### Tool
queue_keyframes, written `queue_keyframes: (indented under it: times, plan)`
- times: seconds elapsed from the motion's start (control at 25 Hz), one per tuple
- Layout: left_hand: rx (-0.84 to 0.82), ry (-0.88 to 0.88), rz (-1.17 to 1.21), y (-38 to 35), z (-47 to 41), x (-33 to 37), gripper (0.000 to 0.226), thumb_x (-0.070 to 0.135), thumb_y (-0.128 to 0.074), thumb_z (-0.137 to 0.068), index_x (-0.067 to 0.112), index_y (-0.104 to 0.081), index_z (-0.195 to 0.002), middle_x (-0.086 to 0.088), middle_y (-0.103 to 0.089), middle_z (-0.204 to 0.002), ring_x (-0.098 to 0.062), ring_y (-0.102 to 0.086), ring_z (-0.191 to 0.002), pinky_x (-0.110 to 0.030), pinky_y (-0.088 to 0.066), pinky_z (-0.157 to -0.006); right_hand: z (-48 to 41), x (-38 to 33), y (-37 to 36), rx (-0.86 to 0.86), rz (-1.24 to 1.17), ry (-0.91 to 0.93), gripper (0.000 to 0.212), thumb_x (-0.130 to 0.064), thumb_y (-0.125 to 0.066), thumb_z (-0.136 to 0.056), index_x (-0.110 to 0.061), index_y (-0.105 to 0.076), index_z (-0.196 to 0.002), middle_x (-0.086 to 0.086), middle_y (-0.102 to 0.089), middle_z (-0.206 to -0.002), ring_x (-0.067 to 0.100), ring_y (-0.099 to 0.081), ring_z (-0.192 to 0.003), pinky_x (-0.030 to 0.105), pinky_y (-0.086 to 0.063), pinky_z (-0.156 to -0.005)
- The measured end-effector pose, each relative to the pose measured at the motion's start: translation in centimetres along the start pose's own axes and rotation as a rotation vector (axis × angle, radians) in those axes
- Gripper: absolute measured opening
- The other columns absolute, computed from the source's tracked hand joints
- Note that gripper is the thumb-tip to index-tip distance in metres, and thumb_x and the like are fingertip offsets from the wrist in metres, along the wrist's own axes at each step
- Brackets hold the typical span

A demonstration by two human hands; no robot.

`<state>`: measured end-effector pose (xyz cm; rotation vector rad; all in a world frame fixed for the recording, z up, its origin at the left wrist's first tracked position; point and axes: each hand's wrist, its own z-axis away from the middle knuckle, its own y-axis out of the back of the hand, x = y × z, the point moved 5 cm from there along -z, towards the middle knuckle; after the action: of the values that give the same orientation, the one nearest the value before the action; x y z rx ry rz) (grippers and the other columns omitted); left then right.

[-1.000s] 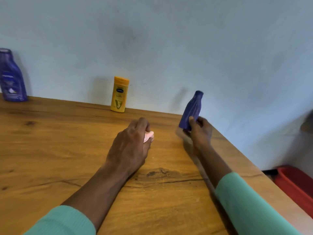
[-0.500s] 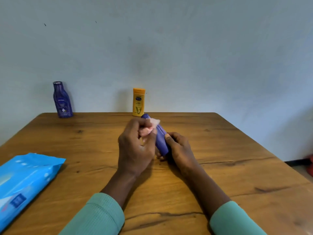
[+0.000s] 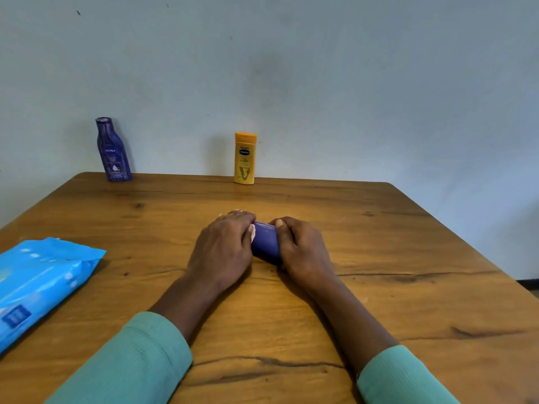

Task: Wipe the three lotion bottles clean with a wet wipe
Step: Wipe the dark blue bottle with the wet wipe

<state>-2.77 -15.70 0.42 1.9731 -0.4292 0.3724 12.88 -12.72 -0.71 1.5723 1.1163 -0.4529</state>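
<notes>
Three lotion bottles are in view: a dark blue bottle (image 3: pixel 113 150) and a yellow bottle (image 3: pixel 245 158) stand upright, well apart, at the far edge of the desk (image 3: pixel 379 258) against the wall, and a third blue bottle (image 3: pixel 264 242) lies at mid-desk between two hands. The right hand (image 3: pixel 303 249) has its fingers wrapped around this bottle, while the left hand (image 3: pixel 223 249) curls its fingers on one pale wet wipe (image 3: pixel 252 231) pressed to the bottle's side. One blue wipes pack (image 3: pixel 40 284) lies at the left edge.
</notes>
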Motion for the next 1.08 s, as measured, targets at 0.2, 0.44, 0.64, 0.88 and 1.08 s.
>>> queue_keyframes:
  times: [0.2, 0.44, 0.64, 0.88, 1.08]
  plan:
    - [-0.058, -0.206, 0.073, -0.6, 3.0, 4.4, 0.058, 0.012, -0.058, -0.1, 0.021, -0.042, -0.155, 0.0, -0.045, -0.161, -0.011, -0.033, -0.153, -0.036, -0.029, -0.127, 0.7, -0.3, 0.4, 0.062, -0.114, 0.029, 0.011, -0.023, -0.038, -0.113, -0.024, -0.043, -0.123, 0.005, -0.067, -0.079, 0.016, -0.061, -0.062, 0.037, -0.051, -0.055]
    - [0.032, 0.058, -0.016, 2.1, 1.7, 0.6, 0.046, 0.023, -0.059, -0.102, 0.025, -0.052, -0.148, 0.0, -0.059, -0.149, -0.017, -0.054, -0.138, -0.036, -0.045, -0.115, 0.7, -1.3, -0.3, 0.034, 0.064, 0.163, 0.026, -0.025, -0.039, -0.113, -0.031, -0.026, -0.135, 0.008, -0.063, -0.076, 0.022, -0.059, -0.062, 0.037, -0.049, -0.057]
    - [0.025, 0.121, -0.049, 2.0, 1.7, 0.9, 0.044, 0.018, -0.063, -0.1, 0.022, -0.058, -0.144, -0.004, -0.069, -0.135, -0.021, -0.061, -0.127, -0.042, -0.039, -0.121, 0.9, -1.5, -0.5, 0.064, 0.113, 0.175, 0.028, -0.023, -0.039, -0.113, -0.028, -0.026, -0.137, 0.005, -0.06, -0.072, 0.017, -0.058, -0.059, 0.029, -0.045, -0.056]
    - [0.034, -0.083, 0.133, 0.3, 2.2, 5.2, 0.028, 0.019, -0.056, -0.102, 0.024, -0.07, -0.127, 0.003, -0.077, -0.115, -0.007, -0.069, -0.102, -0.042, -0.023, -0.129, 1.2, -1.7, -0.1, 0.069, 0.037, 0.182, 0.035, -0.03, -0.038, -0.11, -0.021, -0.025, -0.141, 0.003, -0.063, -0.068, 0.018, -0.06, -0.053, 0.035, -0.051, -0.05]
    - [0.006, 0.103, -0.107, 2.4, 2.3, 1.0, 0.045, 0.024, -0.058, -0.103, 0.024, -0.052, -0.147, -0.001, -0.06, -0.148, -0.018, -0.054, -0.138, -0.044, -0.006, -0.13, 0.3, -1.1, -0.1, 0.09, 0.111, 0.03, 0.028, -0.02, -0.039, -0.112, -0.024, -0.033, -0.139, 0.003, -0.06, -0.074, 0.021, -0.059, -0.065, 0.046, -0.05, -0.062]
